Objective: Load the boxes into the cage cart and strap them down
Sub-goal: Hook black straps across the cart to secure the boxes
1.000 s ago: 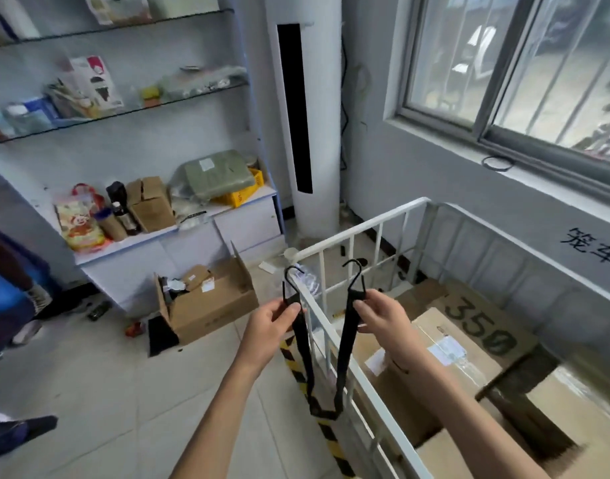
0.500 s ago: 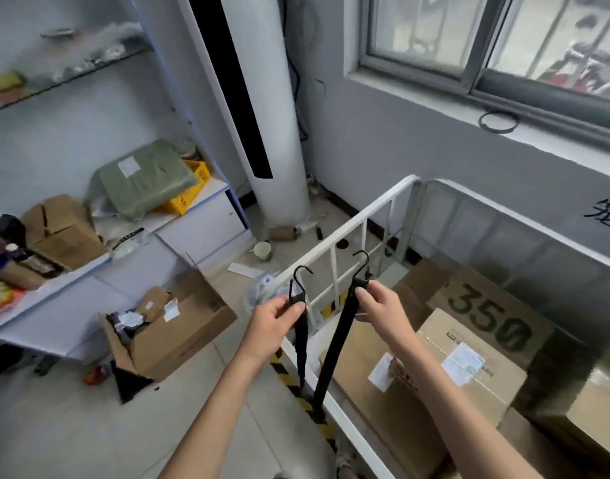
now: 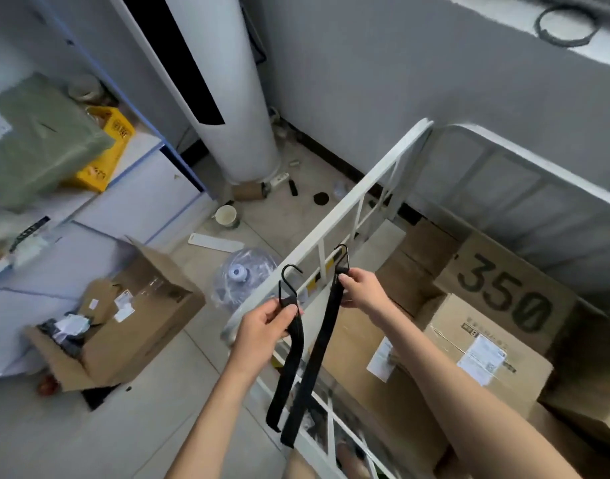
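Black strap (image 3: pixel 307 354) doubled, hung vertical, hooks up; ends pinched by left hand (image 3: pixel 262 326) and right hand (image 3: pixel 360 288) over cage cart rail (image 3: pixel 345 209).

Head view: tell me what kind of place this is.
Probably a small parcel stockroom or packing room. Labelled cardboard boxes sit in a white cage cart, an open carton lies on the floor, and a green wrapped parcel rests on a shelf unit.

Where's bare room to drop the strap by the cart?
Bare floor tiles between the open cardboard box and the cart rail, lower left. Flat top of the labelled box inside too. Crowded: floor by the white column, with cup, jug and strip.
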Tool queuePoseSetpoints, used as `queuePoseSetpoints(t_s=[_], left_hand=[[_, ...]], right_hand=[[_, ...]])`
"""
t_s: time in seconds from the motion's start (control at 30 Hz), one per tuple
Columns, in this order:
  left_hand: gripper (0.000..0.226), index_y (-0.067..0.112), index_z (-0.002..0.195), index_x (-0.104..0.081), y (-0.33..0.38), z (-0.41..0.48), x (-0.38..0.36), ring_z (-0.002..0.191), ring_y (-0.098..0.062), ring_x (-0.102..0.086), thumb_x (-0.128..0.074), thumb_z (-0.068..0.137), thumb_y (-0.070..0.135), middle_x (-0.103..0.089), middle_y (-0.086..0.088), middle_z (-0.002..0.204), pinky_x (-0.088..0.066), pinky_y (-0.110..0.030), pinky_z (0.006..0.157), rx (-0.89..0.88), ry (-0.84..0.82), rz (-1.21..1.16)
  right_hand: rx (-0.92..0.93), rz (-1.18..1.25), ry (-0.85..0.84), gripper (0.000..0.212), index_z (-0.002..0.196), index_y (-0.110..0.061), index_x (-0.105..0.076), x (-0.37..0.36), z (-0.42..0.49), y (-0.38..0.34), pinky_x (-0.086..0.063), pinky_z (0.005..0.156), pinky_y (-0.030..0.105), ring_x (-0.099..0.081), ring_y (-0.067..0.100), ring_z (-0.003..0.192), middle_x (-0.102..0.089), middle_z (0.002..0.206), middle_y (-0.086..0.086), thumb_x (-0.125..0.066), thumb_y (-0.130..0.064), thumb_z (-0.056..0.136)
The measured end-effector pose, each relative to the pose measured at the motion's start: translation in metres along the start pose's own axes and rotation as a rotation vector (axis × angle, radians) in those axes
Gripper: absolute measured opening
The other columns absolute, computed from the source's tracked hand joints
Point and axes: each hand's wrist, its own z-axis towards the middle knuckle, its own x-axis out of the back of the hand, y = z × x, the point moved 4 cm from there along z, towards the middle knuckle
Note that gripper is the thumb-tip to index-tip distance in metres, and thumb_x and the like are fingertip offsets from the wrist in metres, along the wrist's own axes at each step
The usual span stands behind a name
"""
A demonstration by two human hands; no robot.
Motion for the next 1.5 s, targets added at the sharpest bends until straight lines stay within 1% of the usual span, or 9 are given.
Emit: queuePoseSetpoints(t_s=[0.1, 0.27, 0.37, 0.6, 0.87, 1.03, 1.17, 1.33, 1.5], left_hand=[[0.015, 0.019, 0.098, -0.078, -0.015, 0.017, 0.000, 0.099, -0.021, -0.075, -0.063, 0.100, 0.018, -0.079, 0.000, 0.099, -0.060, -0.037, 0.088, 0.044, 0.002, -0.028], [0.015, 0.019, 0.101, -0.075, -0.030, 0.025, 0.003, 0.098, -0.016, -0.074, -0.061, 0.100, 0.015, -0.079, 0.000, 0.101, -0.060, -0.031, 0.084, 0.089, 0.012, -0.042], [0.015, 0.015, 0.102, -0.075, -0.031, 0.025, 0.008, 0.096, -0.014, -0.075, -0.060, 0.100, 0.011, -0.079, -0.001, 0.100, -0.061, -0.030, 0.082, 0.099, 0.034, -0.059], [0.016, 0.009, 0.106, -0.073, -0.028, 0.020, 0.021, 0.094, -0.007, -0.074, -0.058, 0.101, 0.008, -0.079, 0.000, 0.099, -0.056, -0.018, 0.071, 0.095, 0.072, -0.109], [0.014, 0.014, 0.102, -0.074, -0.034, 0.002, 0.028, 0.103, -0.019, -0.073, -0.060, 0.101, 0.015, -0.079, -0.001, 0.101, -0.058, -0.040, 0.093, 0.089, 0.102, -0.096], [0.015, 0.014, 0.105, -0.074, -0.031, -0.020, 0.023, 0.103, -0.012, -0.072, -0.060, 0.101, 0.015, -0.079, 0.001, 0.102, -0.058, -0.032, 0.092, 0.051, 0.095, -0.081], [0.015, 0.017, 0.106, -0.076, -0.025, -0.045, 0.018, 0.102, -0.011, -0.073, -0.062, 0.100, 0.017, -0.079, 0.001, 0.102, -0.056, -0.022, 0.087, -0.002, 0.093, -0.069], [0.021, 0.025, 0.101, -0.078, -0.017, -0.088, 0.013, 0.103, -0.012, -0.073, -0.065, 0.091, 0.038, -0.079, 0.003, 0.103, -0.056, -0.030, 0.093, -0.056, 0.093, -0.042], [0.026, 0.031, 0.099, -0.079, -0.014, -0.133, 0.001, 0.099, -0.013, -0.073, -0.066, 0.084, 0.048, -0.079, 0.003, 0.100, -0.055, -0.042, 0.098, -0.096, 0.085, -0.017]], right_hand=[[-0.065, -0.013, -0.045, 0.020, 0.105, -0.003, -0.063, -0.013, 0.035, 0.007, -0.062, 0.081, 0.047, -0.072, 0.032, 0.085, -0.071, 0.098, 0.017, -0.047, -0.015, 0.104], [-0.119, 0.023, -0.098, 0.019, 0.103, -0.002, -0.060, -0.034, 0.049, 0.020, -0.061, 0.063, 0.035, -0.071, 0.025, 0.073, -0.068, 0.095, 0.017, -0.044, -0.013, 0.105], [-0.134, -0.021, -0.210, 0.023, 0.112, 0.000, -0.061, -0.051, 0.041, 0.030, -0.062, 0.065, 0.037, -0.074, 0.029, 0.077, -0.068, 0.095, 0.018, -0.045, -0.015, 0.106], [-0.031, -0.266, -0.411, 0.022, 0.105, -0.007, -0.063, -0.086, 0.037, 0.012, -0.059, 0.061, 0.028, -0.068, 0.020, 0.076, -0.068, 0.092, 0.012, -0.044, -0.018, 0.107], [0.092, -0.595, -0.468, 0.026, 0.095, -0.007, -0.066, -0.093, 0.033, 0.009, -0.046, 0.063, 0.025, -0.057, 0.015, 0.070, -0.067, 0.085, 0.006, -0.045, -0.018, 0.106], [0.095, -0.376, -0.461, 0.024, 0.107, -0.005, -0.067, -0.088, 0.009, 0.017, -0.038, 0.053, 0.017, -0.045, 0.012, 0.061, -0.061, 0.076, -0.002, -0.046, -0.019, 0.106], [0.083, -0.227, -0.431, 0.022, 0.123, -0.015, -0.063, -0.086, -0.015, 0.015, -0.040, 0.055, 0.016, -0.049, 0.009, 0.064, -0.064, 0.080, -0.001, -0.058, -0.020, 0.102], [0.063, -0.203, -0.426, 0.016, 0.104, -0.006, -0.066, -0.077, -0.057, 0.032, -0.038, 0.059, 0.024, -0.048, 0.014, 0.066, -0.065, 0.075, -0.001, -0.055, -0.018, 0.103], [-0.024, -0.116, -0.364, 0.027, 0.108, -0.008, -0.066, -0.054, -0.113, 0.057, -0.036, 0.059, 0.024, -0.046, 0.011, 0.061, -0.062, 0.067, -0.005, -0.048, -0.028, 0.107]])
